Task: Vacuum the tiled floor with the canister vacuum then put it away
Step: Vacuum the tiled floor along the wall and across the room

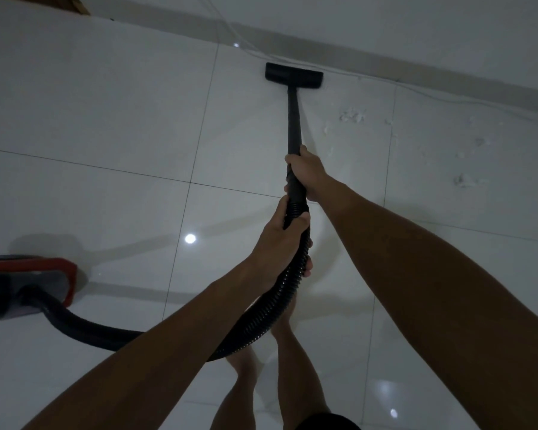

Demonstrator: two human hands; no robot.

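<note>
Forearms fill the near view, both reaching toward 12 o'clock. Left hand [280,240] wraps the ribbed hose [261,318] just below the cuff; right hand [305,175] closes round the wand [293,119] a little higher up. Each grip is a full hold, fingers curled about the tube. Bare legs show beneath, at 6 o'clock.

At 12 o'clock the floor head [293,75] sits flat on the tiles [106,125], close to the skirting [416,62], with a thin cable [448,97] running along the wall behind it. From the left hand the hose loops down and across to the canister [28,283], red-trimmed, at 9 o'clock, partly out of view.

By my reading, the vacuuming step is in hand, mid-stroke at the wall edge. White scraps [351,116] lie at 1 to 2 o'clock, right of the wand, not yet picked up. The next move likely calls for swinging the head rightward over them, keeping it flat and clear of the cable. Putting away comes later.

No brand, label or writing can be read; the light is dim, and any marking on the canister may simply be too dark to tell.
</note>
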